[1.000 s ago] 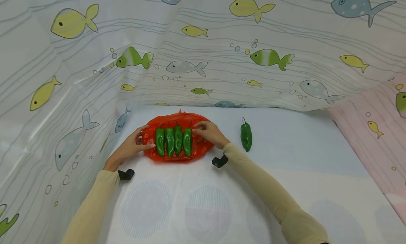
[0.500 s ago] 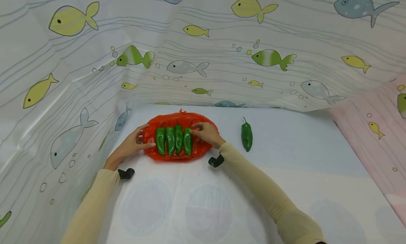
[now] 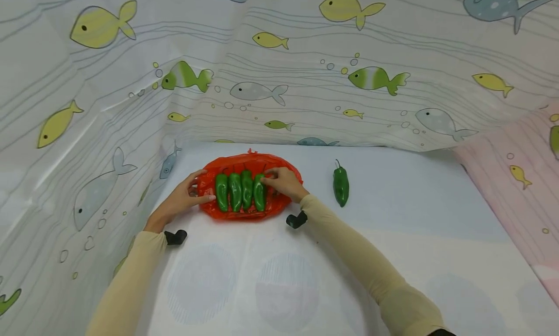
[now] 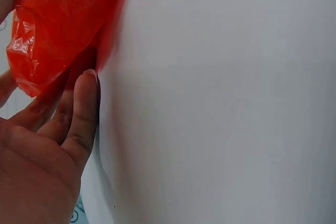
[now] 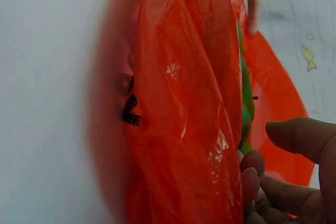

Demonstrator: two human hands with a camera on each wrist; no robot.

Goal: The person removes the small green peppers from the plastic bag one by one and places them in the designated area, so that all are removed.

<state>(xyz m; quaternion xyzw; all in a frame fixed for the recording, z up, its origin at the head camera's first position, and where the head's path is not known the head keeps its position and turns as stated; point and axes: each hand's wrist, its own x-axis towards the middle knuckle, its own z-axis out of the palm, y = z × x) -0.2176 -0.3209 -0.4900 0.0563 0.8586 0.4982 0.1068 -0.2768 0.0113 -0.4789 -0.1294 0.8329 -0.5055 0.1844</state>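
Several green chili peppers point(image 3: 235, 193) lie side by side, stems toward the back, on a spread red plastic bag point(image 3: 272, 205). My left hand point(image 3: 179, 200) holds the bag's left edge, thumb extended over the top toward the leftmost pepper; the left wrist view shows its fingers point(image 4: 84, 103) along the underside of the bag. My right hand point(image 3: 284, 183) reaches over the bag's right side, fingertips at the upper end of the rightmost pepper point(image 3: 259, 195). In the right wrist view its thumb point(image 5: 289, 129) stands apart from the bent fingers; folds of the bag hide most of the peppers.
Another green chili pepper point(image 3: 340, 186) lies on the white table covering point(image 3: 410, 195), right of the bag. A fish-patterned sheet point(image 3: 314, 108) rises behind and at the left, and a pink one point(image 3: 515, 176) borders the right. Black wrist-worn pieces point(image 3: 176, 237) show at both wrists.
My right hand has moved slightly left, from beside the rightmost pepper to its upper end. The left hand stays at the bag's left edge.
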